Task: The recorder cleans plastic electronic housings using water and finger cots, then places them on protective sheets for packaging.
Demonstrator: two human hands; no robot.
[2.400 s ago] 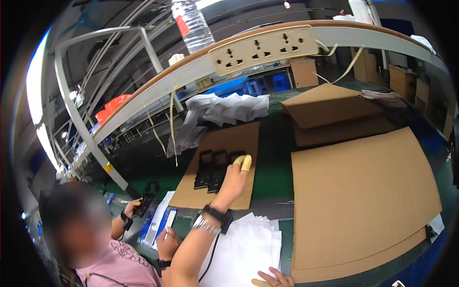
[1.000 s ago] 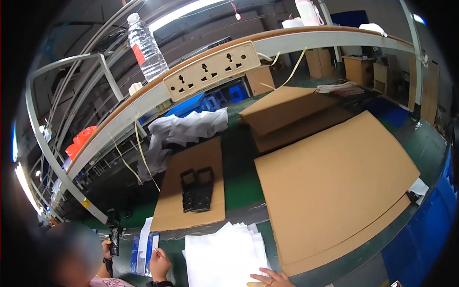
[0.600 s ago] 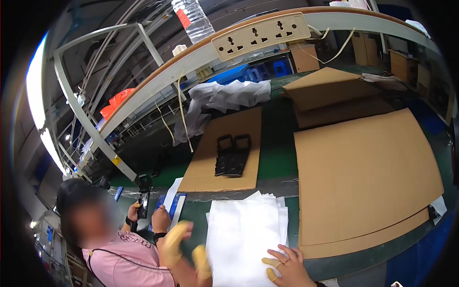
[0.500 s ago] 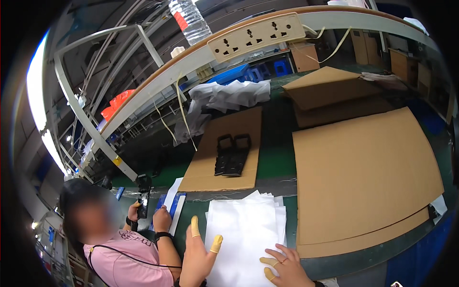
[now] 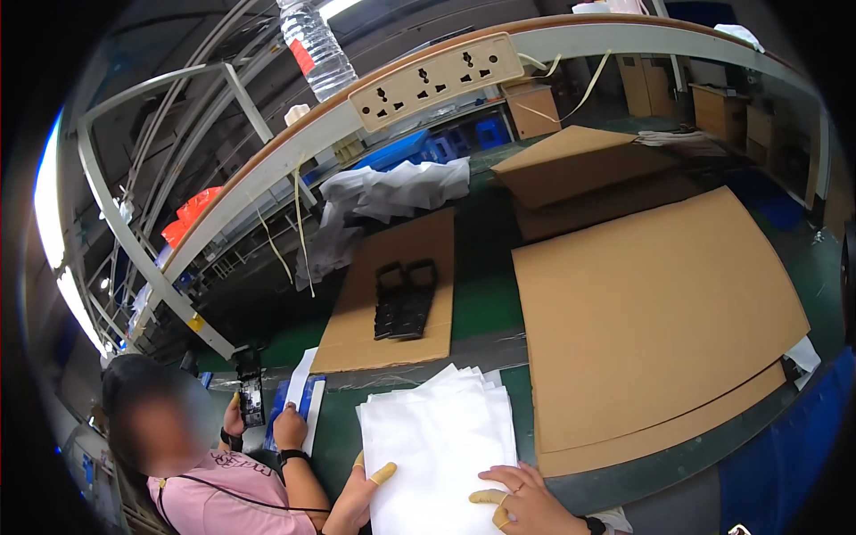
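Observation:
A stack of thin white sheets (image 5: 437,446) lies in front of me, with uneven corners at its far edge. My left hand (image 5: 355,499) is at the stack's near left edge, its thumb over the top sheet and its other fingers partly hidden along the side. My right hand (image 5: 528,501) rests on the near right edge with its fingers apart. Yellow finger cots cover some fingertips of both hands.
Large cardboard sheets (image 5: 660,321) lie to the right. Black plastic parts (image 5: 406,301) sit on another cardboard piece (image 5: 343,343) beyond the stack. At left, a person in pink (image 5: 236,486) holds a black part (image 5: 251,392). A socket strip (image 5: 437,80) runs along the shelf above.
My left hand has come down from above the stack's left side to its edge, the thumb now over the sheets. My right hand stays at the right edge. The whole view has shifted slightly.

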